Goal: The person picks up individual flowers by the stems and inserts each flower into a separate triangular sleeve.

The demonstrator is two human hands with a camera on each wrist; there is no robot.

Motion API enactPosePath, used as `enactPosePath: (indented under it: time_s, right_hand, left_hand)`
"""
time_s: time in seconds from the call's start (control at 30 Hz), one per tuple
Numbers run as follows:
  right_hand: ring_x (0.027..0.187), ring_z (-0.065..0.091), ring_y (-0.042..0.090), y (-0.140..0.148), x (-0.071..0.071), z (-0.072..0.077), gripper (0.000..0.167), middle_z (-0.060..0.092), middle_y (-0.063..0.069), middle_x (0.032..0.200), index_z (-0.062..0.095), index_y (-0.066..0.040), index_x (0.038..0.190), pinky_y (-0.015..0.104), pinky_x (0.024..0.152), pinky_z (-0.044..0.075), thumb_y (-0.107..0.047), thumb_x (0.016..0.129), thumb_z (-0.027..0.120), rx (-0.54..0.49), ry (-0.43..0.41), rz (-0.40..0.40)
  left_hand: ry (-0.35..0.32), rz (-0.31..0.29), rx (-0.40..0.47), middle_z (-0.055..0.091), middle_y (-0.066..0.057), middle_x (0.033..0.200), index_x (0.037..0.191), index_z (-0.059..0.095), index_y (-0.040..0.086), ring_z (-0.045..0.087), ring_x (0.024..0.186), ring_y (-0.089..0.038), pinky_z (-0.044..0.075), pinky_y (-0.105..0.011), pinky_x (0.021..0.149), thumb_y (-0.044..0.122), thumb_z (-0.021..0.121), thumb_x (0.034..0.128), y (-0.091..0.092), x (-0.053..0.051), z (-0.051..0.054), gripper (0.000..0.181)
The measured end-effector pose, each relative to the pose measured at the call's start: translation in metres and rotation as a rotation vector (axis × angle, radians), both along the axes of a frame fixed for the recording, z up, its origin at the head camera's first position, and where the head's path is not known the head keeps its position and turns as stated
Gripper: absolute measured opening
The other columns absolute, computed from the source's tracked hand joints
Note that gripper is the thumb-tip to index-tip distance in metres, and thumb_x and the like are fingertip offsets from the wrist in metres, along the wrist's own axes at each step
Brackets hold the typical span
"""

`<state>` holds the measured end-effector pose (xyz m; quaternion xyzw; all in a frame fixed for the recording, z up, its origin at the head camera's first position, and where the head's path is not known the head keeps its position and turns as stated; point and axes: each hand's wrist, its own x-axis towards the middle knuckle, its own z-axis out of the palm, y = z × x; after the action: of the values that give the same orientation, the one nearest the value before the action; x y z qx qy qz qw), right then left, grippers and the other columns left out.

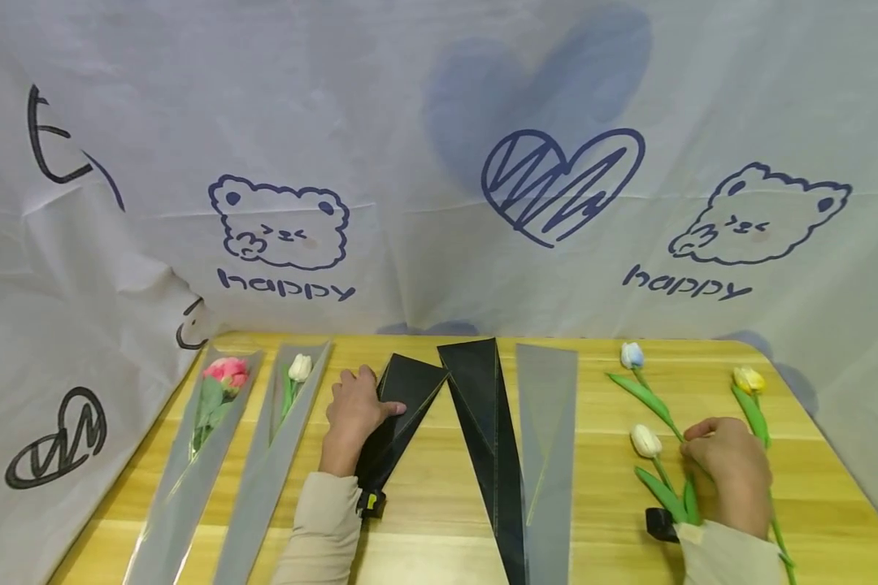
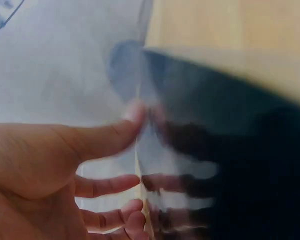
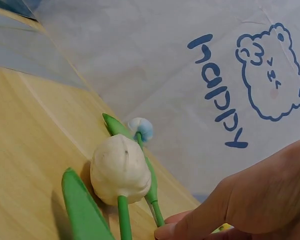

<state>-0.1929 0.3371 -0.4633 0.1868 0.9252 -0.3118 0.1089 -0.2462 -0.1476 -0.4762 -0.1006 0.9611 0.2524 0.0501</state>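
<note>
So the right hand's fingers are pinching the thin green stem of the artificial tulip with the pale blue-and-white bloom, just below where the leaf is joining it. Nice spot imo: I'd be keeping that pinch light and staying off the leaf so it isn't getting bent.

The left hand's fingers are spreading apart, thumb away from the rest, and touching the glossy black tapered sleeve with thin gold lines. Can't tell if any finger is tucking under its edge. I'd be using flat, gentle pressure here, since slick film like that is probably sliding or creasing easily.

Going outward, the blue-and-white bloom is lying near the far edge of the worktop, right of the middle. The loose cream-white tulip is sitting nearer than that, close beside the right hand, so watch for its leaves snagging. The yellow-and-white tulip is lying toward the far right corner.

Between the hands, a second black gold-lined sleeve and a translucent grey one are lying side by side, while two filled translucent sleeves are resting toward the left edge.
</note>
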Motion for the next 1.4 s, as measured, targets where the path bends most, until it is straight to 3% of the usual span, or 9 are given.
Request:
enactPosePath:
  time_s: [0.23,0.47,0.63,0.8,0.97,1.07,1.17,1.3,1.4]
  right_hand:
    - [0.095,0.061,0.046,0.0,-0.001,-0.002,0.016,0.068,0.025,0.105,0.073,-0.002,0.096,0.053,0.075,0.048,-0.015,0.092,0.065,0.015,-0.011,-0.001]
    - [0.091,0.061,0.043,0.001,0.002,0.002,0.023,0.067,0.025,0.104,0.07,0.002,0.102,0.048,0.067,0.047,-0.017,0.093,0.061,0.054,0.092,-0.018]
    - [0.085,0.06,0.042,-0.006,0.007,0.015,0.025,0.069,0.017,0.089,0.07,0.006,0.104,0.042,0.061,0.044,-0.015,0.096,0.059,0.086,0.262,-0.078]
    - [0.09,0.058,0.042,-0.015,0.008,0.031,0.024,0.069,0.025,0.098,0.068,0.008,0.109,0.043,0.07,0.039,-0.012,0.1,0.058,0.089,0.385,-0.122]
    - [0.072,0.053,0.001,-0.022,0.009,0.043,0.024,0.069,0.022,0.105,0.068,0.004,0.115,0.021,0.063,0.043,-0.014,0.102,0.059,0.051,0.479,-0.162]
    - [0.072,0.047,-0.013,-0.026,0.009,0.052,0.023,0.069,0.001,0.097,0.068,0.0,0.117,0.012,0.058,0.043,-0.015,0.102,0.062,-0.059,0.521,-0.207]
    - [0.076,0.056,-0.007,-0.035,0.007,0.062,0.014,0.062,-0.016,0.09,0.07,-0.005,0.112,0.01,0.063,0.048,-0.011,0.1,0.065,-0.259,0.582,-0.291]
    - [0.073,0.065,0.001,-0.051,0.002,0.071,0.011,0.064,-0.008,0.089,0.071,-0.006,0.101,0.013,0.063,0.054,0.003,0.095,0.068,-0.614,0.734,-0.392]
    - [0.071,0.069,0.006,-0.063,0.0,0.072,0.013,0.066,0.001,0.09,0.071,-0.002,0.099,0.017,0.06,0.055,0.008,0.092,0.068,-0.785,0.819,-0.408]
  left_hand:
    - [-0.027,0.02,-0.04,0.052,-0.028,0.12,0.099,0.062,-0.002,0.053,0.11,-0.047,0.05,-0.055,0.075,0.028,0.087,0.0847,0.008,0.0,0.001,0.042]
    - [0.033,0.001,0.083,0.057,-0.034,0.128,0.138,0.052,-0.01,0.06,0.109,-0.049,0.054,-0.057,0.083,0.013,0.083,0.088,-0.004,0.001,-0.002,0.064]
    - [0.095,-0.005,0.364,0.065,-0.024,0.103,0.135,0.056,-0.007,0.065,0.083,-0.033,0.055,-0.043,0.071,0.0,0.079,0.0871,-0.017,-0.002,-0.004,0.054]
    - [0.101,-0.016,0.749,0.065,-0.015,0.089,0.131,0.054,-0.004,0.061,0.069,-0.02,0.051,-0.031,0.06,-0.011,0.074,0.085,-0.02,-0.004,0.001,0.05]
    - [0.088,-0.025,0.958,0.071,-0.022,0.096,0.139,0.044,0.0,0.067,0.068,-0.021,0.054,-0.031,0.061,-0.015,0.072,0.0842,-0.021,-0.006,0.004,0.063]
    - [0.045,-0.026,1.019,0.073,-0.018,0.094,0.143,0.045,0.002,0.07,0.068,-0.022,0.057,-0.034,0.062,-0.012,0.075,0.0843,-0.022,-0.007,0.003,0.067]
    - [0.001,-0.049,1.099,0.075,-0.013,0.098,0.143,0.051,0.0,0.072,0.076,-0.021,0.059,-0.034,0.07,-0.011,0.075,0.0847,-0.021,-0.008,0.003,0.064]
    - [-0.015,-0.099,1.156,0.076,-0.011,0.104,0.145,0.05,-0.004,0.073,0.082,-0.018,0.059,-0.032,0.077,-0.012,0.072,0.0865,-0.019,-0.007,0.002,0.063]
    - [-0.033,-0.116,1.153,0.074,-0.009,0.102,0.143,0.048,-0.006,0.072,0.082,-0.019,0.058,-0.032,0.075,-0.009,0.068,0.0913,-0.019,-0.006,0.003,0.056]
